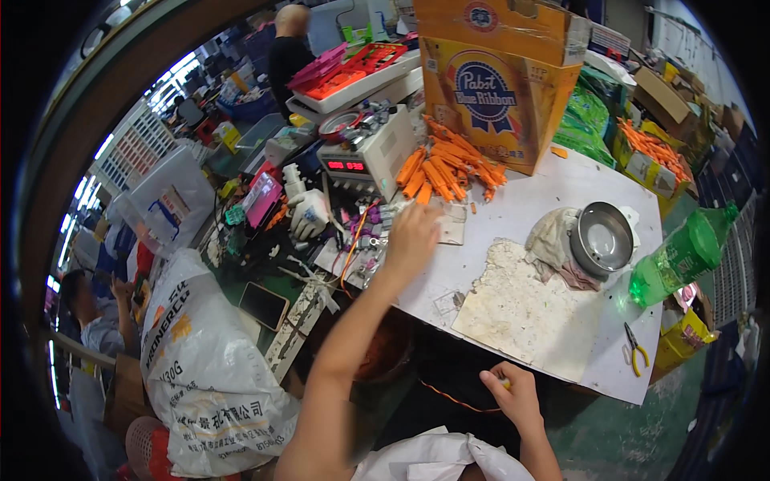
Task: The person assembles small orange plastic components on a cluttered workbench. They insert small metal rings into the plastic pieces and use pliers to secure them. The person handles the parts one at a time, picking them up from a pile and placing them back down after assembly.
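Observation:
My left hand [413,234] reaches out over the white table [529,208], fingers curled down just below a pile of orange plastic parts [449,170]. Whether it grips anything there is hidden by the back of the hand. A small clear bag [451,224] lies just to its right. My right hand [513,394] stays low near my lap, below the table's front edge, pinched on a small yellow-tipped piece with a thin orange wire [449,397] trailing left from it.
A printed cardboard box [497,76] stands behind the orange parts. A bench power supply [357,160], metal bowl on a rag [600,236], green plastic bottle [682,256], yellow-handled cutters [635,349] and a worn mat [521,309] sit around. A big white sack [204,369] stands left. People work at the back and left.

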Action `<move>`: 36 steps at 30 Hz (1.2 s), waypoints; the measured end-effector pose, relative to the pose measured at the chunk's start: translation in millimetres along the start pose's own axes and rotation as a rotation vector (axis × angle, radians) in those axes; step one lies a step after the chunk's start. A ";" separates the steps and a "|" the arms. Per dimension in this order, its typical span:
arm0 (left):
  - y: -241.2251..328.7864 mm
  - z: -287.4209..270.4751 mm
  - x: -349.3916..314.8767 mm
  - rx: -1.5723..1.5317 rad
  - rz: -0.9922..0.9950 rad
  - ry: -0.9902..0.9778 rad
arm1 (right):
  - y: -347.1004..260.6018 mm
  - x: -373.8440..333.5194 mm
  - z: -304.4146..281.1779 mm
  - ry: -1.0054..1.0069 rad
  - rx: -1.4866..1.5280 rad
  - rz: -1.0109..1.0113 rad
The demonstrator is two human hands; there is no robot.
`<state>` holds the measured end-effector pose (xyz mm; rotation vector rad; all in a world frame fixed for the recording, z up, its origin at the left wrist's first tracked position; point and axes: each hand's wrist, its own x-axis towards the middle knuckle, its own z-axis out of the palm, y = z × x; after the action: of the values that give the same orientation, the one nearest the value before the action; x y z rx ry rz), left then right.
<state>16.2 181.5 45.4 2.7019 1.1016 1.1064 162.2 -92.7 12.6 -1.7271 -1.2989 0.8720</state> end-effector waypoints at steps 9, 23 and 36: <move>-79.3 58.9 84.7 0.423 0.471 -0.210 | -2.7 -25.2 -8.0 0.157 0.083 -0.006; 140.5 40.9 14.7 -1.436 -0.474 -0.198 | 4.6 56.8 -54.4 0.722 -0.609 -0.490; 167.9 69.8 -1.7 -1.284 -0.457 -0.030 | 19.4 58.8 -58.0 0.766 -0.650 -0.410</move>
<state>160.1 70.6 37.2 1.3817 0.5713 1.0902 235.1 -49.7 17.7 -1.8644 -1.3632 -0.4825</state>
